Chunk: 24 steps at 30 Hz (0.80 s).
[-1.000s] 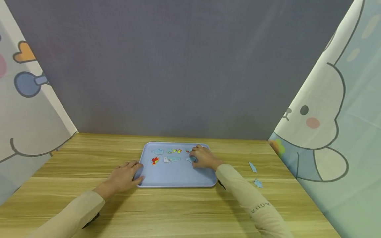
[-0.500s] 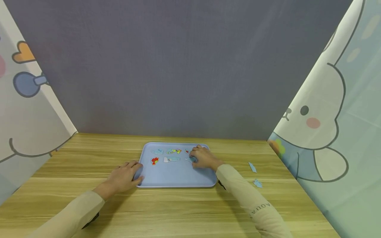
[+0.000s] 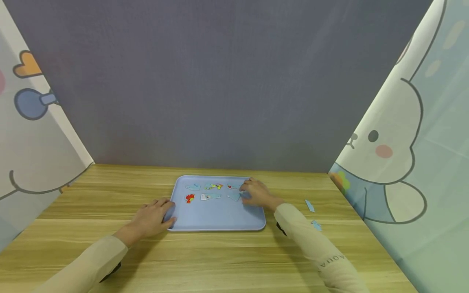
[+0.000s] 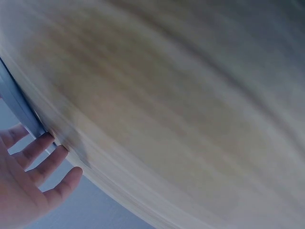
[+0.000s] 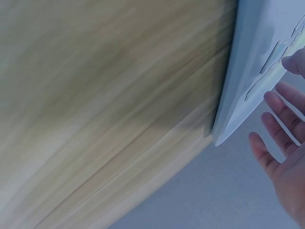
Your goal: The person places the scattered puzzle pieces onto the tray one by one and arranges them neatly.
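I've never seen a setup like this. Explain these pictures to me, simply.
There is no robot here: these are a person's bare left hand and right hand. The wide picture comes from a camera on the head, looking forward and down; the two tilted close-ups come from cameras on each wrist.

On the wooden table lies a pale blue tray. At least six flat cut-out pieces show on it, including a red one. Two more pieces lie on the table, right of the tray.

The left hand rests at the tray's left edge. The right hand is beside a light-blue piece; I see nothing held, though whether they touch is unclear.
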Each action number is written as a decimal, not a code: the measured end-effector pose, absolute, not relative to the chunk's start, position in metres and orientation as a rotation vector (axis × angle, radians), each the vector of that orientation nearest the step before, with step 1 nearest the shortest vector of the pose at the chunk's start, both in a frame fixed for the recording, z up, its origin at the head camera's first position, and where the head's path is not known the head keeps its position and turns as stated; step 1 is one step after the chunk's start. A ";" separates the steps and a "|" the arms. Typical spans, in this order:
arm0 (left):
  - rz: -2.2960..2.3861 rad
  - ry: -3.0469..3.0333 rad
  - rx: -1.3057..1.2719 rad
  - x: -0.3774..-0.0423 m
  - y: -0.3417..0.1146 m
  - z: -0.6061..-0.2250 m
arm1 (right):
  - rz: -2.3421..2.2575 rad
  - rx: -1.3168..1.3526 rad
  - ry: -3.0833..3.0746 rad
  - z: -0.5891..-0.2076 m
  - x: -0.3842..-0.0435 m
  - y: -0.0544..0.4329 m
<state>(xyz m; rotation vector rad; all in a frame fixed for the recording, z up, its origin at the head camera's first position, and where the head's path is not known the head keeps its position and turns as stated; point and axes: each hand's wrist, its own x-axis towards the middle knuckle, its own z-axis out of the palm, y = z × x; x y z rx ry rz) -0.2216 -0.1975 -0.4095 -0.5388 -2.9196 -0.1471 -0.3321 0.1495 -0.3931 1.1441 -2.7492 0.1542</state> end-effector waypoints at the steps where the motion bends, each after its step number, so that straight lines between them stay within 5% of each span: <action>1: -0.147 -2.919 -0.539 -0.222 -0.197 -0.409 | 0.147 1.137 -2.752 -0.393 -0.331 0.152; 24: -0.155 -2.910 -0.536 -0.220 -0.197 -0.408 | 0.283 0.996 -2.773 -0.397 -0.321 0.217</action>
